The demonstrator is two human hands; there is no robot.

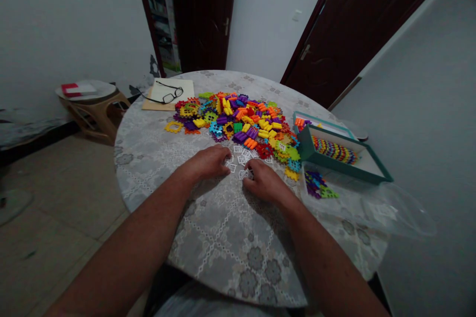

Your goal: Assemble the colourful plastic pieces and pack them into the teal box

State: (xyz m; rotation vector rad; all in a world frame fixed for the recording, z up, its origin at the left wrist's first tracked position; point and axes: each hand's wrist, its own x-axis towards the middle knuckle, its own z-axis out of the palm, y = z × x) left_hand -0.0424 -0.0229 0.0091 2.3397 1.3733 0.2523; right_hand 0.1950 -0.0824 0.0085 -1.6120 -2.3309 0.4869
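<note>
Several small white plastic window-frame pieces lie together on the patterned tablecloth, between my two hands. My left hand rests at their left side, its fingers curled toward the thumb around a white piece at the fingertips. On the right, my right hand has bent fingers closed on another white window-frame piece, partly hidden by the fingers. Just beyond the hands spreads a large pile of colourful plastic building pieces, with toothed plates and ribbed connectors in yellow, purple, orange, red, green and blue.
A green box holding a row of colourful pieces stands at the right. Next to it, a clear plastic tray contains purple, blue and green pieces. Eyeglasses lie on a notebook at the back left. A stool stands beyond the round table.
</note>
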